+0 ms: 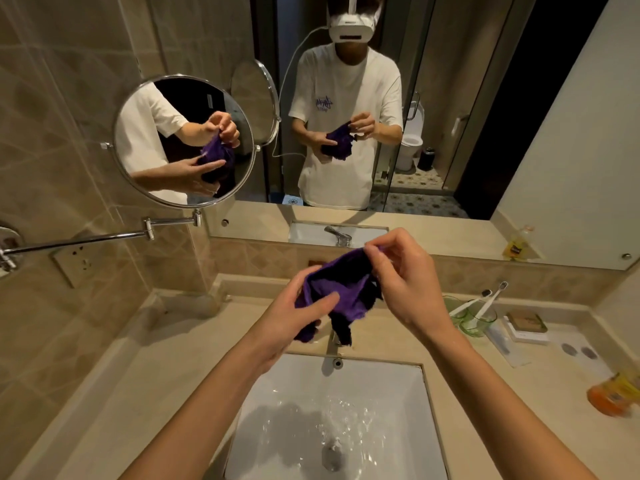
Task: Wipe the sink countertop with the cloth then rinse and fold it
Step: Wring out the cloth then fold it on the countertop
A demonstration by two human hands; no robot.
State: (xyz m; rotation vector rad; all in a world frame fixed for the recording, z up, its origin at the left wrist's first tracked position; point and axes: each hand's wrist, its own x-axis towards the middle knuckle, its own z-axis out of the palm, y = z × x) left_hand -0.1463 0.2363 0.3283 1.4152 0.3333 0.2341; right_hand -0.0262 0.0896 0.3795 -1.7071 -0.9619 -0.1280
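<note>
A crumpled purple cloth (341,289) hangs in the air above the back of the white sink (398,410). My left hand (294,317) holds its lower left part, thumb laid across the fabric and fingers curled underneath. My right hand (401,282) pinches the cloth's top edge between thumb and fingertips. A dark end of the cloth dangles in front of the faucet (334,341), which is mostly hidden. The basin is wet, with water around the drain (332,452). The beige countertop (156,375) surrounds the sink.
A round swing-arm mirror (185,140) juts out from the left wall. On the right counter stand green glasses with toothbrushes (476,311), small boxes (526,327) and an orange bottle (613,394). The wall mirror behind reflects a person holding the cloth.
</note>
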